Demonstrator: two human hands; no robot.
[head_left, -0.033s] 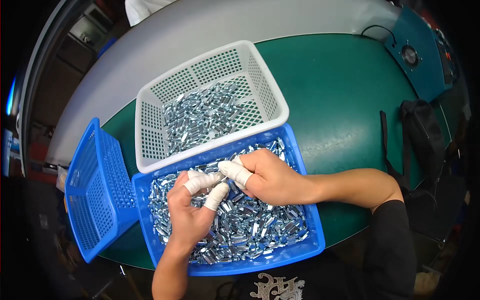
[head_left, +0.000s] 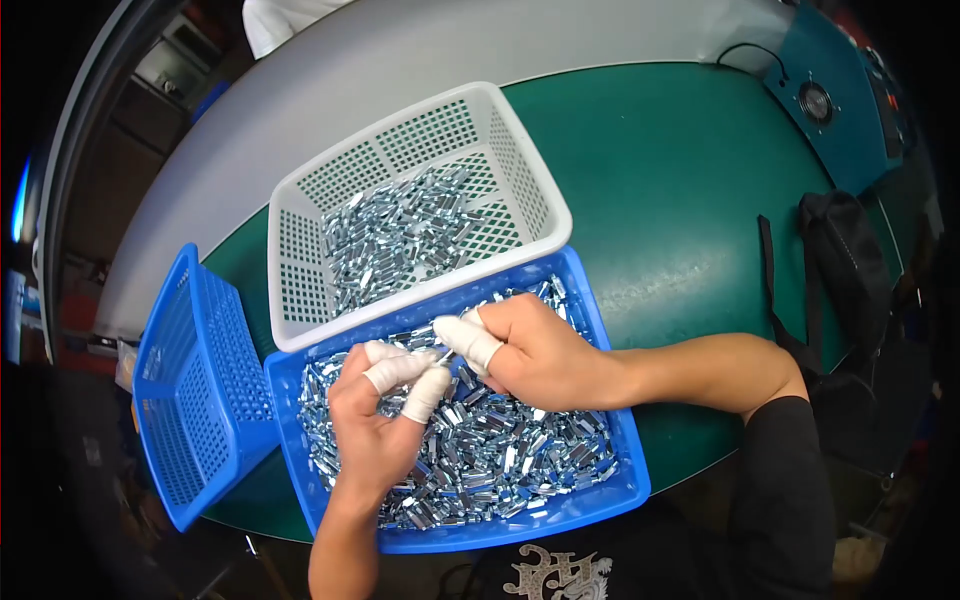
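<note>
My left hand (head_left: 378, 425) and my right hand (head_left: 545, 355) meet above a blue basin (head_left: 628, 440) full of shiny metal hex standoffs (head_left: 490, 460). White tape wraps the thumb and fingers of both. Between the left thumb and forefinger is pinched a small metal standoff (head_left: 447, 356), mostly covered by the fingertips. My right thumb and fingers close on its other end, right against the left fingertips. Behind the basin, a white perforated basket (head_left: 555, 215) holds a looser pile of similar metal standoffs (head_left: 395, 235), heaped toward its left side.
A blue perforated basket (head_left: 240, 345) stands tilted at the left of the basin. On the green tabletop (head_left: 670, 170), a teal machine (head_left: 830, 105) with a round fan grille sits at the far right. A black bag (head_left: 845, 245) with straps lies at the right edge.
The left fingers have shifted slightly, and a bit more of the small metal piece shows between the fingertips. The whole view has moved a little; the baskets and basin stay in place.
</note>
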